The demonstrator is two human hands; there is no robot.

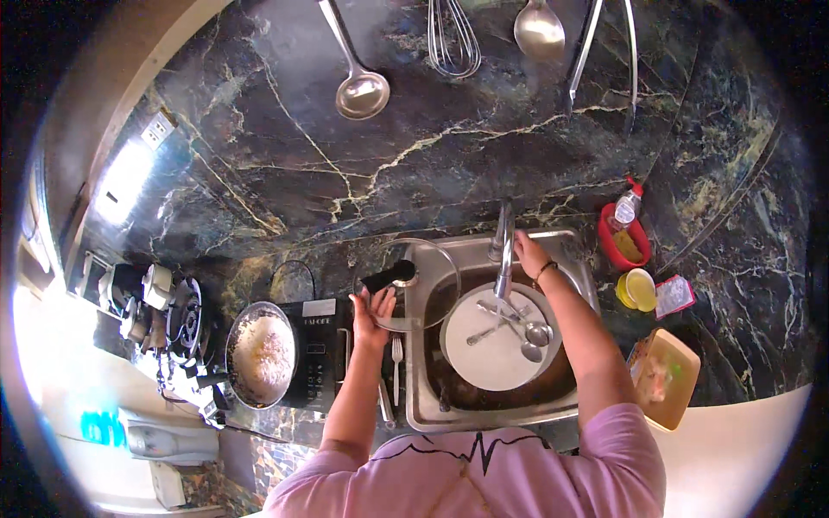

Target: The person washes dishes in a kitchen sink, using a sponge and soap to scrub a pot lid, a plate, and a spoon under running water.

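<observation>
My left hand [372,317] grips a clear glass lid [432,304] by its black handle [389,276], tilted over the left rim of the sink. At the chrome faucet [503,259] my right hand [532,260] has its fingers closed against the upper part; the faucet's lever is hidden. Below the spout, a large whitish round plate [484,367] lies in the steel sink [416,384], with several metal spoons and other cutlery [535,334] on top of it. A fork [396,367] rests on the counter beside the sink.
A pan of pale food [264,356] sits on a black cooktop [318,380] at left, near a burner stand [186,319]. To the right are a red container [618,250], a yellow-lidded tub [640,290] and a bin of scraps [679,371]. A ladle [362,93] and whisk [453,43] hang above.
</observation>
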